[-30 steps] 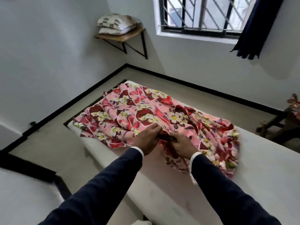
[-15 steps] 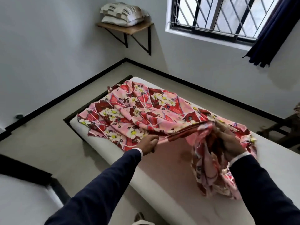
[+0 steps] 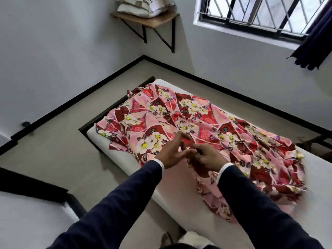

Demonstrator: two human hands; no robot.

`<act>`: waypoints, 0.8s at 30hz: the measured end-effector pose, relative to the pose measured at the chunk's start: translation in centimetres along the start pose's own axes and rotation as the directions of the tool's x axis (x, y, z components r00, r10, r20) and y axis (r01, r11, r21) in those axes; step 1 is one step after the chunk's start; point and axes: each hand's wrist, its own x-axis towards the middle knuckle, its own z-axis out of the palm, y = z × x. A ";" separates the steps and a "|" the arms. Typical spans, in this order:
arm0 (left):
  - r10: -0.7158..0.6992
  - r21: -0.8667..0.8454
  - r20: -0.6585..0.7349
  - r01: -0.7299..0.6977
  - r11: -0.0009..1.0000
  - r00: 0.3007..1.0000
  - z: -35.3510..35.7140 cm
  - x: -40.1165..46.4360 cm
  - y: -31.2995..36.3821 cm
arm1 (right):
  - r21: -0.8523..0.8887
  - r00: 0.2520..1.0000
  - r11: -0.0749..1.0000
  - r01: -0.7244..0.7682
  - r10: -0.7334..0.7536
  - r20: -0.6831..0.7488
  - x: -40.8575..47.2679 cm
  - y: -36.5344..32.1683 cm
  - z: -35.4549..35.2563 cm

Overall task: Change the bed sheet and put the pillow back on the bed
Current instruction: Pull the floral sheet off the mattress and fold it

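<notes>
A pink and red floral bed sheet (image 3: pixel 188 123) lies crumpled across the far part of the white mattress (image 3: pixel 181 203). One fold trails toward me under my right wrist. My left hand (image 3: pixel 172 151) hovers at the sheet's near edge with fingers spread and straight, holding nothing. Right beside it, my right hand (image 3: pixel 206 158) has its fingers curled on a fold of the sheet. Two pillows (image 3: pixel 142 6) are stacked on a wooden wall shelf (image 3: pixel 154 21) in the far corner, off the bed.
A barred window (image 3: pixel 251 13) with a dark curtain (image 3: pixel 316 44) is on the far wall. Another white mattress (image 3: pixel 27 221) sits at the lower left. Dark wooden furniture (image 3: pixel 319 141) shows at the right edge. Grey floor surrounds the bed.
The bunch of sheet my right hand had lifted has come back down onto the mattress. My left hand let go of the sheet edge, opened, and both hands came together.
</notes>
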 end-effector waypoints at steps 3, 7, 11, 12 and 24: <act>0.035 0.066 0.044 -0.038 0.997 0.998 -2.2 -0.3 -2.0 | 0.110 0.991 0.990 0.091 -0.101 0.092 2.2 -0.9 -0.2; 0.047 0.325 -0.007 -0.042 0.945 0.999 -5.0 1.1 -4.3 | 0.396 0.975 0.899 0.186 -0.220 0.040 5.6 -1.5 -1.6; -0.043 0.307 -0.196 0.103 0.946 0.980 -8.2 2.8 -8.0 | 0.739 0.983 0.656 0.150 -0.180 -0.040 7.6 -1.1 -5.6; -0.054 0.311 -0.251 0.133 0.941 0.966 -9.0 3.2 -8.8 | 0.788 0.981 0.600 0.138 -0.195 -0.023 7.8 -0.9 -6.2; -0.228 0.137 -0.526 0.347 0.928 0.819 -16.2 10.6 -13.6 | 0.389 0.848 0.918 -0.082 0.269 -0.456 16.1 1.1 -8.2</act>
